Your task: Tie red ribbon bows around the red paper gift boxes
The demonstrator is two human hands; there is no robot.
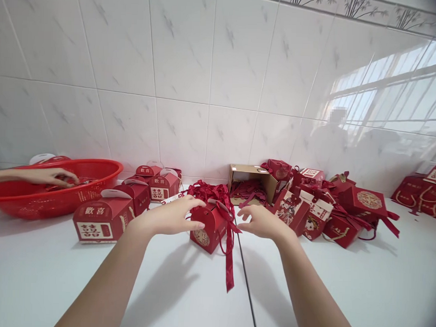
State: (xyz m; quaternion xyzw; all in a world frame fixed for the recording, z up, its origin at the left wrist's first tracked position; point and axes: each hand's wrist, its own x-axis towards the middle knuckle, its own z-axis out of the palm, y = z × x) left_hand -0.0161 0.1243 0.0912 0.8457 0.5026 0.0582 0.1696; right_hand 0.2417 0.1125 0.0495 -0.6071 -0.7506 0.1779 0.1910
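A red gift box (204, 230) with a round gold print stands upright on the white table (206, 287), between my two hands. A red ribbon (229, 259) tied at its top trails down its right side onto the table. My left hand (176, 215) is at the box's upper left, fingers apart and holding nothing; whether a fingertip touches the box is unclear. To the right of the box, my right hand (259, 221) hovers with parted fingers near the ribbon, with nothing in it. More red ribbons (210, 188) lie heaped behind the box.
Another person's hand (56, 177) reaches into a red plastic basket (96, 171) at left. Red boxes (105, 217) stand beside it. An open cardboard box (251, 172) with ribbons sits behind my right hand. Ribboned boxes (366, 204) are piled at right, with red bags (412, 191) beyond.
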